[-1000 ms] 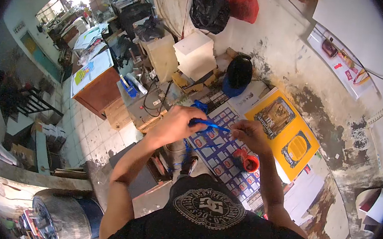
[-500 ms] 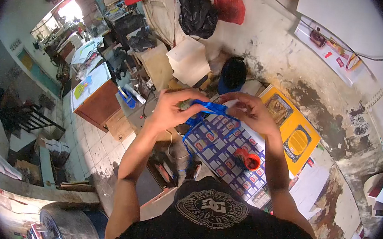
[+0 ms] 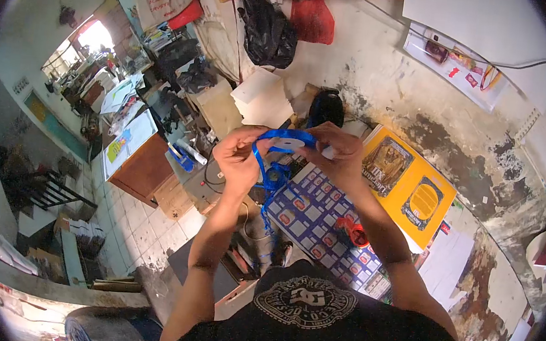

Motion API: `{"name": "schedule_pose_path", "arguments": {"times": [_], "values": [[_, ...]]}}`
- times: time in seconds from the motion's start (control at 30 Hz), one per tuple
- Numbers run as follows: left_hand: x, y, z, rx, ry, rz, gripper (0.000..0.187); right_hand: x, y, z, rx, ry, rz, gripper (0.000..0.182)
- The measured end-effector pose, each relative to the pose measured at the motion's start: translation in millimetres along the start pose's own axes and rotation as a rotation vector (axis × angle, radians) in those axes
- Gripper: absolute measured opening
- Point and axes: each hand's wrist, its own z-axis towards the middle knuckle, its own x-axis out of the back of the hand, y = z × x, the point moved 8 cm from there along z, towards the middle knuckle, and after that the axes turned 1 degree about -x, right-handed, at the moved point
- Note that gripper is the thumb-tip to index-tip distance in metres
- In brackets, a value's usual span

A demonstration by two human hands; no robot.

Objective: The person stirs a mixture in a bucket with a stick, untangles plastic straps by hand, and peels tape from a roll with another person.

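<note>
A shiny blue ribbon loops between my two hands, with a white disc, perhaps a spool core, showing inside the loop. At the loop's left side, my left hand pinches the ribbon between curled fingers. My right hand grips the other side, next to the white disc; some of its fingertips are hidden. Loose ribbon hangs below in a tangle and trails down past the edge of the blue patterned sheet. On that sheet, close to my right forearm, stands a red-orange tape-like roll or cup.
A yellow printed cover sheet lies right of my right hand. Beyond my hands are a dark container and stacked pale card. A brown desk stands left; black plastic bags hang on the stained wall.
My hands have shifted slightly left and up in the view. The ribbon, earlier bunched and stretched between my fingers, now forms an open loop with the white disc visible.
</note>
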Motion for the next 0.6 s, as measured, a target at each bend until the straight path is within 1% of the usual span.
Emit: {"name": "schedule_pose_path", "arguments": {"times": [0.03, 0.07, 0.13, 0.17, 0.2, 0.23, 0.27, 0.33, 0.37, 0.4, 0.47, 0.53, 0.57, 0.6], "values": [[2, -8, -3, 0.023, -0.011, 0.004, 0.032, 2, 2, -2, 0.048, 0.070, 0.021, 0.022], [6, -13, -5, 0.045, -0.022, 0.009, 0.037, 3, 8, -4, 0.010, 0.072, 0.045, 0.022], [-9, 4, 5, 0.250, -0.418, 0.236, 0.050, 9, 16, -3, -0.061, 0.074, 0.090, 0.022], [-5, 7, 7, 0.349, -0.619, 0.350, 0.056, 14, 15, 2, -0.093, 0.027, 0.004, 0.021], [14, 3, 5, 0.283, -0.906, 0.701, 0.069, 22, 11, 6, -0.130, -0.017, -0.080, 0.021], [39, 3, 13, 0.239, -0.822, 0.841, 0.068, 26, 11, 5, -0.175, -0.065, -0.161, 0.020], [55, 4, 20, 0.188, -0.732, 0.980, 0.067, 27, 7, 7, -0.103, -0.058, -0.139, 0.019], [38, 15, 29, 0.285, -0.496, 0.578, 0.066, 25, -1, 9, 0.040, -0.059, -0.091, 0.018], [28, 19, 28, 0.329, -0.364, 0.381, 0.065, 20, 1, 6, 0.021, -0.050, -0.083, 0.018], [6, 24, 22, 0.233, -0.439, 0.410, 0.060, 14, 2, 4, 0.007, -0.043, -0.077, 0.018], [-23, 25, 10, 0.140, -0.442, 0.431, 0.058, 7, 2, -1, -0.030, -0.033, -0.082, 0.017], [-30, 6, -9, 0.320, -0.360, 0.167, 0.051, 8, 3, -8, -0.085, -0.019, -0.109, 0.016], [-31, -5, -18, 0.408, -0.321, 0.031, 0.048, 10, 6, -9, -0.101, -0.047, -0.111, 0.020], [-28, -10, -21, 0.421, -0.286, -0.013, 0.044, 15, 9, -11, -0.119, -0.071, -0.116, 0.025]]}}
